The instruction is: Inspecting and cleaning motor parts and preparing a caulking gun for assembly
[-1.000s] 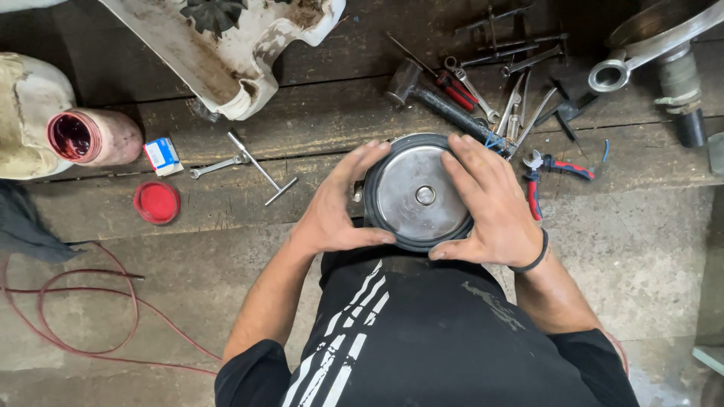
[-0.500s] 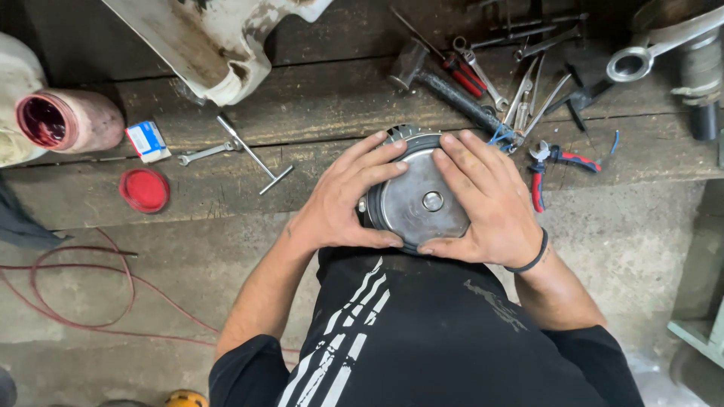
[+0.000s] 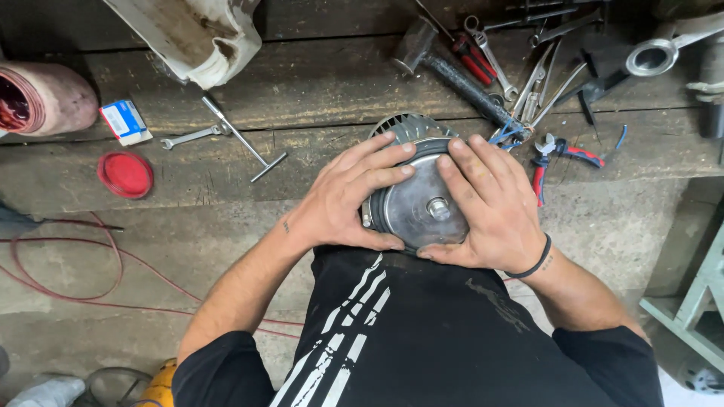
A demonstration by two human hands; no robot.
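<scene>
Head view: left hand (image 3: pixel 343 200) and right hand (image 3: pixel 490 207) both pressed flat around round grey metal motor housing (image 3: pixel 415 205) on worn wooden bench (image 3: pixel 317 90). Seating apparently incomplete; red-handled pliers (image 3: pixel 562 154) untouched beside.

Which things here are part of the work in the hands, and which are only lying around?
In use:
round metal disc
left hand
right hand

Lying about:
hammer
red-handled pliers
T-handle wrench
small spanner
red lid
blue and white box
red cable
</scene>
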